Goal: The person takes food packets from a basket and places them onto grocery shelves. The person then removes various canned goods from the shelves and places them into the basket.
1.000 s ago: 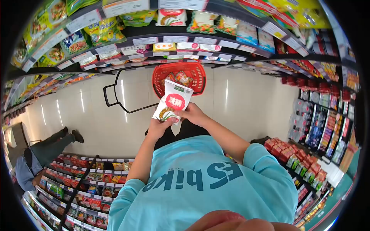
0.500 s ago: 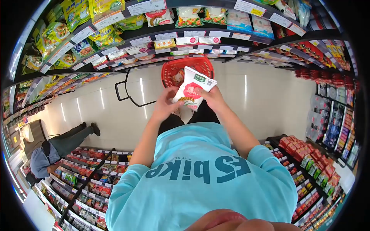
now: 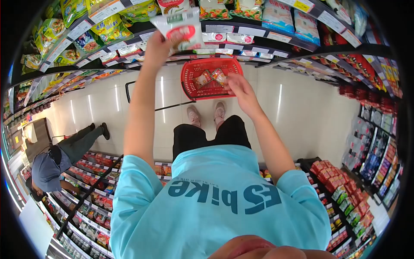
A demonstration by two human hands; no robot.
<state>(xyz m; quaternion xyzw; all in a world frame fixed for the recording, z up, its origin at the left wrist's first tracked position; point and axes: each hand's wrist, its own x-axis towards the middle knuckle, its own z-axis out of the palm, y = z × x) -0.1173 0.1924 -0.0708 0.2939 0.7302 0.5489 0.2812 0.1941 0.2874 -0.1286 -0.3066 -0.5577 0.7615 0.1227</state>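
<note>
Red basket (image 3: 211,64) holds two packets (image 3: 202,79); left hand (image 3: 156,49) grips a white bag (image 3: 183,29), right hand (image 3: 243,91) curls loosely, free.

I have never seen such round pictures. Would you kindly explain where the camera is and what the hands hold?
There is no machine here, only a person's two bare hands. One camera, worn on the head, looks forward and down, so the shirt fills the lower part. The left hand holds up a white bag in front of the shelves. The right hand, near the red basket, appears to hold nothing. The basket is on the floor and contains two small packets.
</note>
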